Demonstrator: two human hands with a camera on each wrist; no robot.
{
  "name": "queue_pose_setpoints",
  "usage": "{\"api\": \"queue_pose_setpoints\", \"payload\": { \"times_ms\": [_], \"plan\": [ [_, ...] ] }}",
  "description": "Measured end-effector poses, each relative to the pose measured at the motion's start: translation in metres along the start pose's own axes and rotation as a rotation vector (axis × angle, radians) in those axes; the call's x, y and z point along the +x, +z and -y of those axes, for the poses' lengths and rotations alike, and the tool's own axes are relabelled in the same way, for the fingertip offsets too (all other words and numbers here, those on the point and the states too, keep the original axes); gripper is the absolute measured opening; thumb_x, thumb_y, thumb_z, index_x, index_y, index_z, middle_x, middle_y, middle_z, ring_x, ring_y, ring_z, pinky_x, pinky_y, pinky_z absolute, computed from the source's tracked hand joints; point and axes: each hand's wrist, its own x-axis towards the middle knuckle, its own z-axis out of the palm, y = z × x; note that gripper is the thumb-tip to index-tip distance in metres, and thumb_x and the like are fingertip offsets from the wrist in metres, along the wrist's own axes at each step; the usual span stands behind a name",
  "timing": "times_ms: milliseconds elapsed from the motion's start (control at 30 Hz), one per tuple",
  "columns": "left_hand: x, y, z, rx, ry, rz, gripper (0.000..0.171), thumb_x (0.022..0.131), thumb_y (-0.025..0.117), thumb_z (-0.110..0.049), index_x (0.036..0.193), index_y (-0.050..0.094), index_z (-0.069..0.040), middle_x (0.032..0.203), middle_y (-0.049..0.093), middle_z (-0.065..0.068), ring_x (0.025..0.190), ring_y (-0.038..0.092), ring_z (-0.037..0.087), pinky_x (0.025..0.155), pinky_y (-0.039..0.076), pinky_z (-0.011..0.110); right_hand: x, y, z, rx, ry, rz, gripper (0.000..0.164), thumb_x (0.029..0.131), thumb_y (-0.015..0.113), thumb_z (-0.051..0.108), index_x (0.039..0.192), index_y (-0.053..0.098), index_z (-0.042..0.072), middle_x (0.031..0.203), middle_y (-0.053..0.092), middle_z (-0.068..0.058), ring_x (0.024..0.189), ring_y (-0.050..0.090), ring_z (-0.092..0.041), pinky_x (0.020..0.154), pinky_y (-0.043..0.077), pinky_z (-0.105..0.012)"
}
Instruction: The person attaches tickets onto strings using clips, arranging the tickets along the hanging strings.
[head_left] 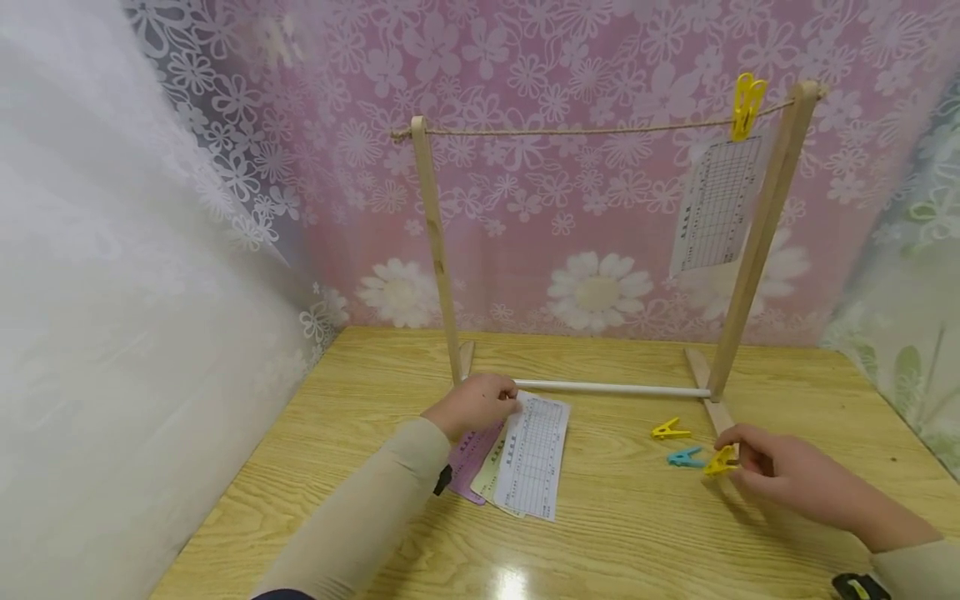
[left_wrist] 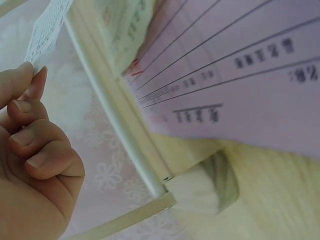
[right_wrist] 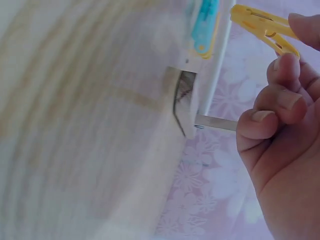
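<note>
My left hand [head_left: 477, 404] pinches the upper corner of a white printed slip [head_left: 534, 458] with a table on it. Under that slip, a pale green slip [head_left: 489, 477] and a purple slip [head_left: 468, 462] lie fanned out on the table. In the left wrist view the thumb and forefinger meet on the white slip's corner [left_wrist: 47, 35], the other fingers curled. My right hand [head_left: 787, 467] pinches a yellow clothespin [head_left: 722, 461] by its handles, low over the table. Just left of it lie a blue clothespin [head_left: 686, 457] and another yellow clothespin [head_left: 671, 429].
A wooden frame [head_left: 761, 242] with a white crossbar [head_left: 615, 388] stands at the back of the wood-grain table [head_left: 600, 550]. Along its top runs a twine line [head_left: 562, 132]. A yellow clothespin [head_left: 744, 108] holds a white slip [head_left: 716, 204] there, near the right post.
</note>
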Motion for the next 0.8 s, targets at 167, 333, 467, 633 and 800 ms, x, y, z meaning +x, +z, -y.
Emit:
{"api": "queue_pose_setpoints", "payload": {
  "times_ms": [167, 333, 467, 633, 800],
  "plan": [
    [-0.003, -0.010, -0.005, 0.022, 0.050, -0.020, 0.021, 0.102, 0.063, -0.028, 0.086, 0.064, -0.015, 0.068, 0.046, -0.003, 0.055, 0.038, 0.010, 0.052, 0.034, 0.026, 0.003, -0.007, 0.010, -0.016, -0.019, -0.044, 0.025, 0.101, 0.065, 0.019, 0.124, 0.059, 0.011, 0.074, 0.048, 0.012, 0.054, 0.041, -0.006, 0.049, 0.038, -0.027],
    [-0.005, -0.015, -0.011, 0.060, 0.104, -0.041, 0.024, 0.103, 0.062, -0.028, 0.081, 0.059, -0.017, 0.067, 0.043, -0.003, 0.055, 0.038, 0.010, 0.054, 0.034, 0.026, 0.007, -0.015, 0.020, -0.074, -0.016, -0.097, 0.025, 0.098, 0.069, 0.021, 0.122, 0.062, 0.018, 0.073, 0.047, 0.013, 0.053, 0.039, -0.005, 0.049, 0.036, -0.027],
    [-0.007, -0.019, -0.017, 0.063, 0.127, -0.054, 0.020, 0.103, 0.062, -0.029, 0.086, 0.064, -0.017, 0.069, 0.049, -0.003, 0.056, 0.040, 0.010, 0.054, 0.036, 0.026, 0.010, -0.020, 0.028, -0.095, -0.014, -0.117, 0.027, 0.096, 0.072, 0.021, 0.122, 0.064, 0.021, 0.073, 0.048, 0.014, 0.053, 0.038, -0.005, 0.048, 0.035, -0.027],
    [-0.011, -0.025, -0.026, 0.066, 0.151, -0.080, 0.019, 0.104, 0.061, -0.029, 0.091, 0.066, -0.016, 0.071, 0.052, -0.003, 0.058, 0.041, 0.010, 0.055, 0.036, 0.027, 0.012, -0.028, 0.038, -0.118, -0.022, -0.134, 0.030, 0.097, 0.071, 0.023, 0.126, 0.064, 0.024, 0.074, 0.050, 0.014, 0.053, 0.038, -0.005, 0.048, 0.035, -0.026],
    [-0.011, -0.033, -0.031, 0.070, 0.155, -0.093, 0.024, 0.105, 0.059, -0.029, 0.087, 0.064, -0.014, 0.068, 0.046, -0.003, 0.056, 0.038, 0.010, 0.054, 0.034, 0.027, 0.017, -0.037, 0.045, -0.124, -0.036, -0.147, 0.032, 0.099, 0.068, 0.022, 0.131, 0.063, 0.023, 0.075, 0.052, 0.013, 0.053, 0.041, -0.006, 0.048, 0.036, -0.026]
  ]
}}
